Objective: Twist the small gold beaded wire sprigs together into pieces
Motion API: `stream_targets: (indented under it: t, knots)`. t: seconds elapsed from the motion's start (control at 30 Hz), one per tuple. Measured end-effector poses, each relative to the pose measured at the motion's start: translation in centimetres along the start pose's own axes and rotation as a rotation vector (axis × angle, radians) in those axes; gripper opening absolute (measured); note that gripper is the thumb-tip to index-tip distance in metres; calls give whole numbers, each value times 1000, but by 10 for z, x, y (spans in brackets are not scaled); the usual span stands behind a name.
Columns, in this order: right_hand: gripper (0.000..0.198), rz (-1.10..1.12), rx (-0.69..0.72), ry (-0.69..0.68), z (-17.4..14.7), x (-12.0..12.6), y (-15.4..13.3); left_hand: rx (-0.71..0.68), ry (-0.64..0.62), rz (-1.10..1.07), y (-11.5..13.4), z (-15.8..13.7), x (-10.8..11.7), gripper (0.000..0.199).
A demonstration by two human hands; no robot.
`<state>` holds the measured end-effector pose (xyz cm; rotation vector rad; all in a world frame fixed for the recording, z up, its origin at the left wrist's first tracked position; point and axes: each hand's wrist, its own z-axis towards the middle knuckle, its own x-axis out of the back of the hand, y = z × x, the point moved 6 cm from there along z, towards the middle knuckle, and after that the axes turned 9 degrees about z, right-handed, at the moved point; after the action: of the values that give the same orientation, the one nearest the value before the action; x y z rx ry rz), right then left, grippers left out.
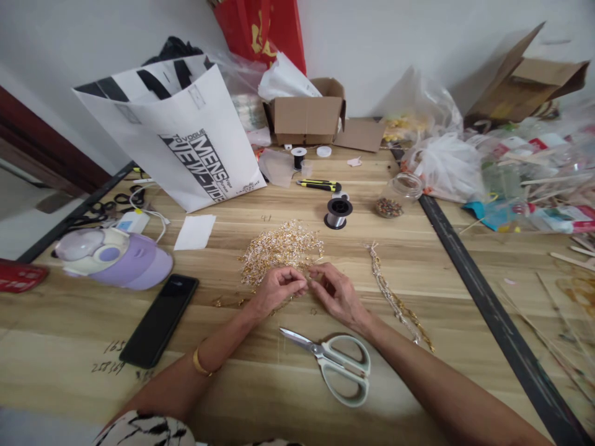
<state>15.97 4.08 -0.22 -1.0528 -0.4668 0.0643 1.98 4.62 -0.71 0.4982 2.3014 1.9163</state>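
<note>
My left hand (280, 288) is closed in a pinch, thumb against forefinger, at the front edge of a pile of small gold and clear beads (279, 244). Close beside it, my right hand (335, 292) has its fingers curled together, the tips nearly meeting those of the left. Whatever lies between the fingertips is too small to make out. A thin gold beaded strand (281, 305) shows under my left hand. Scissors with pale green handles (332, 365) lie partly spread below my hands. To the right rest beaded strands in silver and gold (395, 297).
A wire spool (338, 214), a yellow-black cutter knife (320, 185) and a jar of beads (395, 198) stand behind the pile. At left are a black phone (160, 321), a purple cup (125, 257) and a white paper bag (186, 136). Plastic bags (446, 164) crowd the right.
</note>
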Motion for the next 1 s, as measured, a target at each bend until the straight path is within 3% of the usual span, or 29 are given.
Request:
stream_targets:
  t: [0.27,0.6,1.0]
  knots:
    - [14,109,-2,-70,4,-2,1,-11,-20,9,-2,1,-2,22]
    - [9,85,-23,-45,4,-1,0,4,-19,31,-1,0,-2,23]
    - [12,20,137,-126,0,-7,-13,-7,1,-16,-6,3,0,24]
